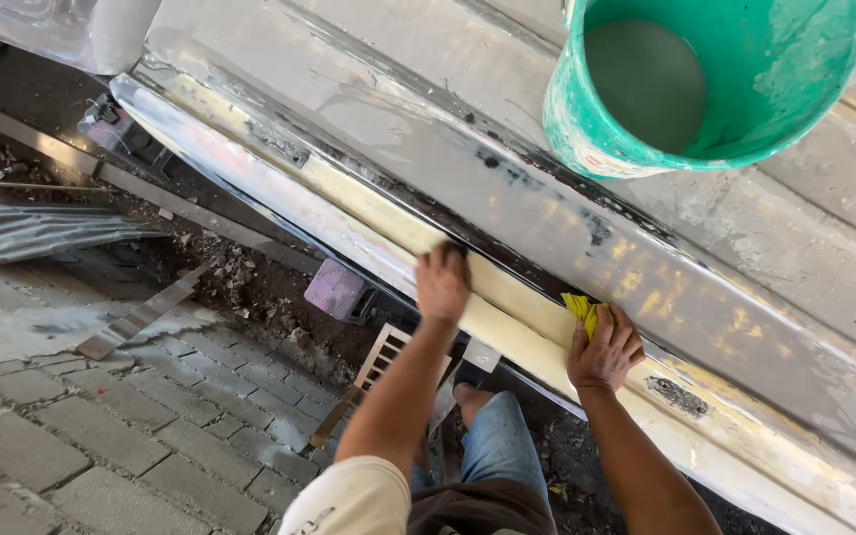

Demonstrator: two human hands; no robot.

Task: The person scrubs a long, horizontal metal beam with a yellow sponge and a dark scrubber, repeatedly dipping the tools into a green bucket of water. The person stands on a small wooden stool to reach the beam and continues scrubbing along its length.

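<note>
Left hand: I see my left hand (442, 280) at the centre of the frame, fingers curled down onto the pale yellow strip (507, 297) of the metal panel (547, 213); I cannot tell whether it is clenched on anything.
Right hand: my right hand (604, 349) sits right of centre, pressed flat on the same strip, its grip grasping a yellow cloth (581, 309) that pokes out above the fingers.
Yellow cloth: crumpled, just right of the frame's middle, touching the strip under the right hand.
Metal panel: a long, shiny, grey surface running from the upper left to the lower right of the frame, with dark smudges and yellowish patches.
Bucket: a green bucket (795, 89) stands on the panel in the upper right, smeared with white, holding murky grey water.
Legs: my blue jeans (497, 446) show at the bottom centre, between the two forearms.
Ground: grey paving bricks (111, 436) fill the lower left, with dirt and rubble (240, 282) along the panel's foot.
Scraps: a corrugated metal sheet (42, 233) lies at the left edge, and a wooden grille piece (374, 367) sits near my left forearm.
</note>
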